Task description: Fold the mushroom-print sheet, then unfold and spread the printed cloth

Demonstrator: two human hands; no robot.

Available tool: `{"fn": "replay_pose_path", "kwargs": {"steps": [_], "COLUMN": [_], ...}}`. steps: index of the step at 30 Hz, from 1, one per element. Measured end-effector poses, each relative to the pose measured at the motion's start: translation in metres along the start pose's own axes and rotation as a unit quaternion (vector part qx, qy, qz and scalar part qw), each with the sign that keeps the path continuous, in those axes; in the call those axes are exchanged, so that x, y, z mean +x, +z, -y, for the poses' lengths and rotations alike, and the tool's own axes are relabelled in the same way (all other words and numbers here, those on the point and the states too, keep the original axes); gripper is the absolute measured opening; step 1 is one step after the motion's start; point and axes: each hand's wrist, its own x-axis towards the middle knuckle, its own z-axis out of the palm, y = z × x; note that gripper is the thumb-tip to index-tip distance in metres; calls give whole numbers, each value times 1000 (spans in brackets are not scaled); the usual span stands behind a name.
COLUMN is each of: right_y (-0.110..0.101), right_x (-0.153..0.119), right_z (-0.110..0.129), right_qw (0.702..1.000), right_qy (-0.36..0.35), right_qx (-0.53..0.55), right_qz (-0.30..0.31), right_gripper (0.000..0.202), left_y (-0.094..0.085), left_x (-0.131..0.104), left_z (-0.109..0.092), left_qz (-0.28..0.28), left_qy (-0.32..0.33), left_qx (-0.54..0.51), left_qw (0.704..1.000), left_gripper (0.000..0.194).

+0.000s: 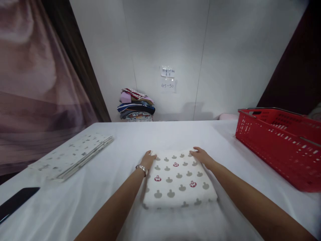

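A folded white cloth (179, 180) with grey and a few red apple- or mushroom-like motifs lies flat in front of me. At its far left corner, my left hand (148, 160) grips the edge between thumb and fingers; a silver bracelet (142, 168) circles that wrist. My right hand (202, 157) holds the far right corner the same way, its thumb on top. Part of the fingers of both hands is hidden behind the cloth's edges. Both forearms reach in from the near side, one along each side of the cloth.
On the white-covered table (120, 201), another folded patterned cloth (75, 150) lies left, with a dark phone-like object (17, 202) nearer. A red plastic basket (278, 150) stands right. Behind the table are stacked folded fabrics (136, 107) and a wall with paper signs (168, 85).
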Motion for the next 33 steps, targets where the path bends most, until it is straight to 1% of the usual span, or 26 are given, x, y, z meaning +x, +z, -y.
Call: {"fn": "replay_pose_path", "kwargs": {"steps": [2, 4, 6, 8, 12, 16, 18, 19, 21, 23, 24, 25, 27, 29, 30, 31, 33], "right_y": [-5, -8, -9, -9, -8, -8, -5, -4, 0, 4, 5, 5, 4, 2, 1, 1, 2], "right_x": [-3, -5, -5, 0, 13, 20, 16, 13, 5, -3, -6, -8, -12, -17, -22, -27, -38], "right_z": [-1, -2, -1, 1, 7, 10, 12, 12, 14, 15, 15, 15, 14, 13, 12, 11, 8], "right_qw": [1000, 997, 993, 990, 988, 995, 997, 997, 992, 976, 966, 959, 956, 954, 947, 933, 889], "right_qy": [-6, -12, -20, -25, -24, 4, -10, -29, -102, -197, -233, -256, -260, -263, -282, -313, -385], "right_qx": [-27, -65, -106, -132, -146, -82, -52, -49, -62, -93, -108, -120, -135, -143, -153, -169, -210], "right_qz": [5, 30, 50, 49, 33, 48, 52, 47, 28, 8, 0, -5, -9, 12, 34, 64, 132], "right_gripper": [52, 43, 36, 33, 26, 24, 23, 21, 16, 8, 5, 4, 2, 9, 14, 19, 26], "left_y": [-2, -3, -3, -4, -4, -5, -5, -5, -6, -6, -6, -5, -5, -4, -4, -5, -5], "left_x": [-2, -6, -8, -7, 1, 6, 7, 8, 8, 7, 6, 4, -1, -8, -11, -13, -16], "left_z": [0, -1, -1, 0, -2, -5, -6, -6, -5, -6, -7, -7, -9, -10, -10, -9, -6], "left_qz": [-7, -20, -39, -53, -58, -38, -25, -21, -15, -15, -17, -22, -31, -32, -29, -24, -14], "left_qy": [23, 62, 105, 130, 139, 132, 127, 128, 134, 137, 138, 139, 148, 170, 183, 196, 214], "left_qx": [43, 128, 231, 296, 348, 368, 367, 364, 353, 335, 326, 316, 295, 273, 262, 249, 227], "left_qw": [999, 990, 967, 945, 925, 920, 921, 922, 926, 932, 935, 938, 943, 946, 947, 948, 950], "left_gripper": [64, 68, 70, 72, 68, 61, 58, 56, 50, 43, 39, 35, 28, 22, 21, 19, 17]}}
